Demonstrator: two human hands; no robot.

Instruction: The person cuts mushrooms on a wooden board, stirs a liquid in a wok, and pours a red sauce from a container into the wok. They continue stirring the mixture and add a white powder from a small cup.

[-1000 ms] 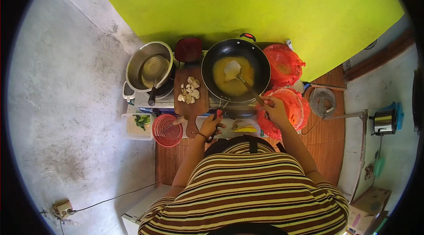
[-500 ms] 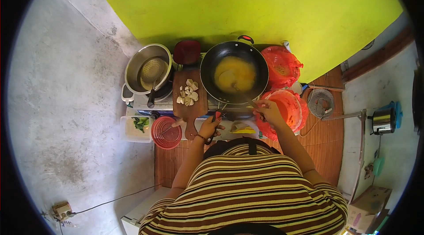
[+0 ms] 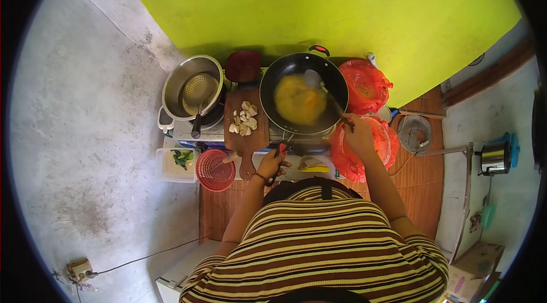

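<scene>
Lime-green wall rises behind the stove, where the black wok sits, cloudy yellow liquid pooled inside. Left of it stand the steel pot and the wooden board; red plastic bags lie to the right. The left hand has its grip clamped around the wok's long handle. In the right hand, the grip is closed on the spatula. Its blade has just swung from mid-liquid to the far right edge, which suggests stirring rather than lifting anything out. Smallest, pale chopped pieces rest on the board.
</scene>
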